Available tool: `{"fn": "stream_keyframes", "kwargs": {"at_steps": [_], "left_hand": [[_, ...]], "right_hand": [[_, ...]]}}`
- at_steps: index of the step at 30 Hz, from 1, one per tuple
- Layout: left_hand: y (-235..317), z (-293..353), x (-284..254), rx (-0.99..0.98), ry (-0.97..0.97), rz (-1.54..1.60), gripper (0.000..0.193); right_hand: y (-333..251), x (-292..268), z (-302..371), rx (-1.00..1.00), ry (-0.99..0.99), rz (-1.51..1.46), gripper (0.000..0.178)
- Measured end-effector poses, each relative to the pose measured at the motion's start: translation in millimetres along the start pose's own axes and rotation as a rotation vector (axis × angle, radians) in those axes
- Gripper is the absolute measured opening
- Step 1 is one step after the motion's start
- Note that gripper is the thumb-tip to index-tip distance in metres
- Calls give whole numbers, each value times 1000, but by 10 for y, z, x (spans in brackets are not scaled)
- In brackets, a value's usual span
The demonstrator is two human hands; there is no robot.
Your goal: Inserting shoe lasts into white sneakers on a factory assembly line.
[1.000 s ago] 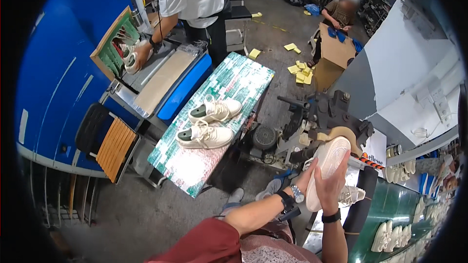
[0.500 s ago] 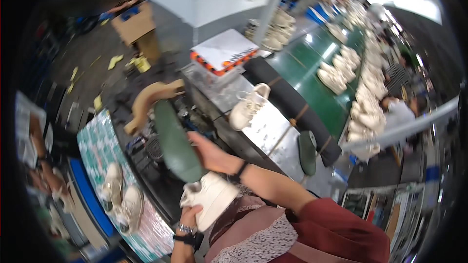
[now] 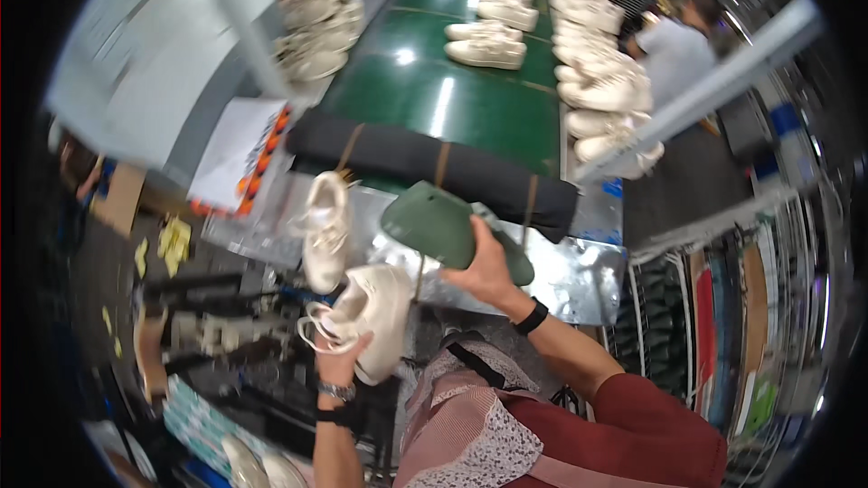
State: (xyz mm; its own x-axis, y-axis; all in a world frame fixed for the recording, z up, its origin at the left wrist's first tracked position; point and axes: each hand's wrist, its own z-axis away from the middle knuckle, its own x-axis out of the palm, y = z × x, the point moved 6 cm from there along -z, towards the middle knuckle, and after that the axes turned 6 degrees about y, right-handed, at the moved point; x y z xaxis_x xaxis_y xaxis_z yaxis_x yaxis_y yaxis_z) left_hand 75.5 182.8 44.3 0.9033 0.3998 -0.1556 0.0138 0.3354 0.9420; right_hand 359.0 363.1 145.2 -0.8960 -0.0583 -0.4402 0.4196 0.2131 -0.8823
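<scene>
The right hand (image 3: 488, 269), its grip closed on the green last (image 3: 425, 221) above the desk (image 3: 588, 282), holds it crosswise, ahead and right of the shoe (image 3: 387, 316) (gripped by the left hand (image 3: 340, 361)), whose long axis runs roughly fore-and-aft.

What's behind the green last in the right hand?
Behind the held green last and right hand, part of another green last shows, with the shiny metal tabletop around it. The rest of it, and the tabletop directly behind, are covered.
</scene>
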Motion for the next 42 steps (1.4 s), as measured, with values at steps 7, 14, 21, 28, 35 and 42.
{"fn": "stream_keyframes", "kwargs": {"at_steps": [7,14,21,28,35,42], "left_hand": [[-100,-2279,219,34,83,-657,90],[720,-2270,831,342,-160,-756,81],[2049,-3293,2453,761,-480,-978,78],[6,-2733,2761,497,-768,-764,65],[-563,-1023,2657,-20,-774,-333,50],[-376,415,2876,-552,-964,56,50]], "right_hand": [[1878,-766,-280,16,199,276,67],[1580,-53,-248,59,-20,464,65],[1210,371,393,-296,-308,402,47],[1057,-21,1656,685,713,81,63],[1375,700,1808,1136,699,-578,119],[1108,-121,2583,910,941,-730,92]]}}
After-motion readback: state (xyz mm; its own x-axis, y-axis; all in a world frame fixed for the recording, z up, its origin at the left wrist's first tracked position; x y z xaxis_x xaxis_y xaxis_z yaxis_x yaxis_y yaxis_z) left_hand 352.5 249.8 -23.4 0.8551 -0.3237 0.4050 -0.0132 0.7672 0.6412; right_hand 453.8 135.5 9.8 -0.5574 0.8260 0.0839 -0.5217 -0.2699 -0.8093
